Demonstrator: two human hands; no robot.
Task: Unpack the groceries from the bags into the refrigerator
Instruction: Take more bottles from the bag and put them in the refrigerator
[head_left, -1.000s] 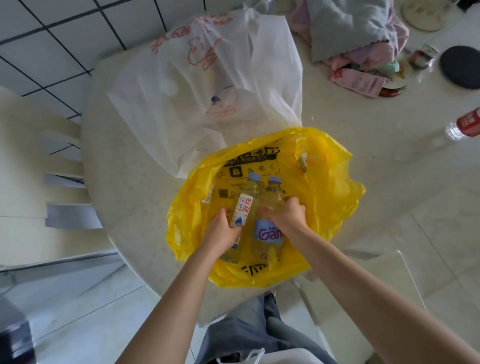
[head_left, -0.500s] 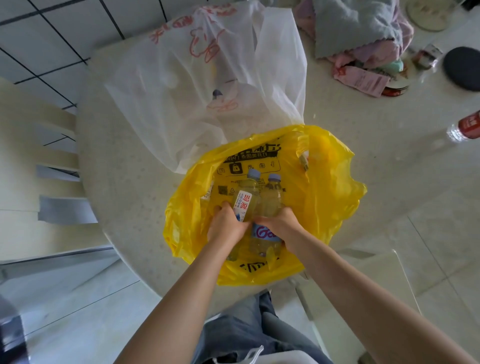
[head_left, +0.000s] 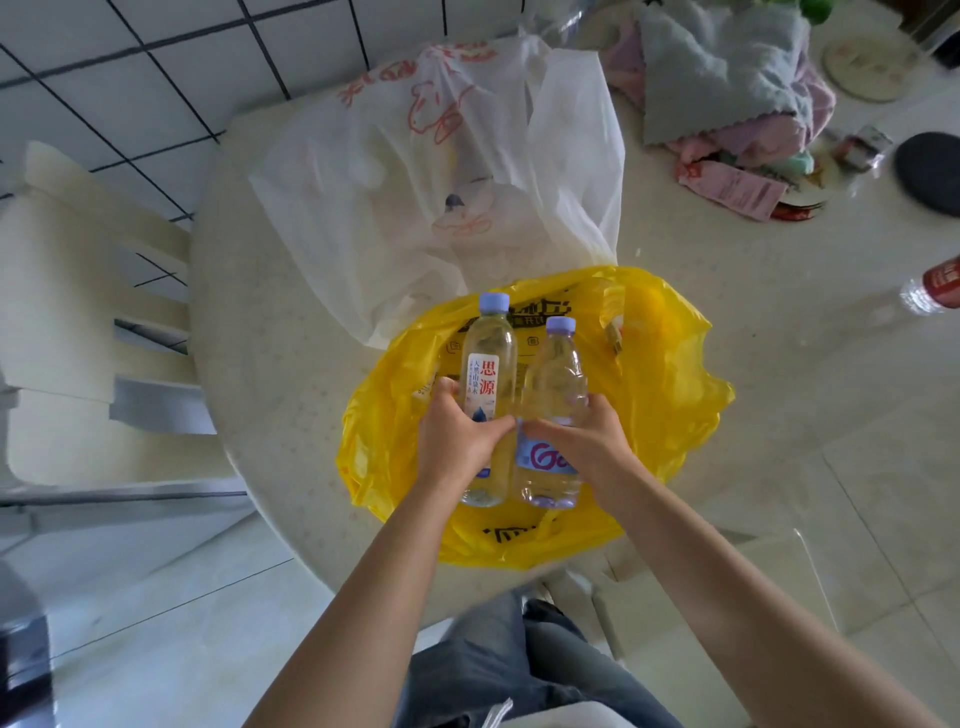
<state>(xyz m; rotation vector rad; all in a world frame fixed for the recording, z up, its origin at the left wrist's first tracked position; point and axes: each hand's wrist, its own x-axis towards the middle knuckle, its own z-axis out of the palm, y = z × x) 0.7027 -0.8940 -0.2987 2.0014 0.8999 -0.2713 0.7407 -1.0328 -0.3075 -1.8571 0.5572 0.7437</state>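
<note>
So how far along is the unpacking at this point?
Early. Nothing visibly done: no refrigerator in view. In hand: the left hand grips the white-label bottle, the right hand the blue-label bottle, both raised above the open yellow bag. Left: storing both bottles, then the white bag, which shows something inside.

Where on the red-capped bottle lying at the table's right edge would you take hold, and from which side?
Judging from the little that shows, grip the red-capped bottle around its clear neck, coming from above: it lies on its side on the table, with nothing close beside it.
</note>
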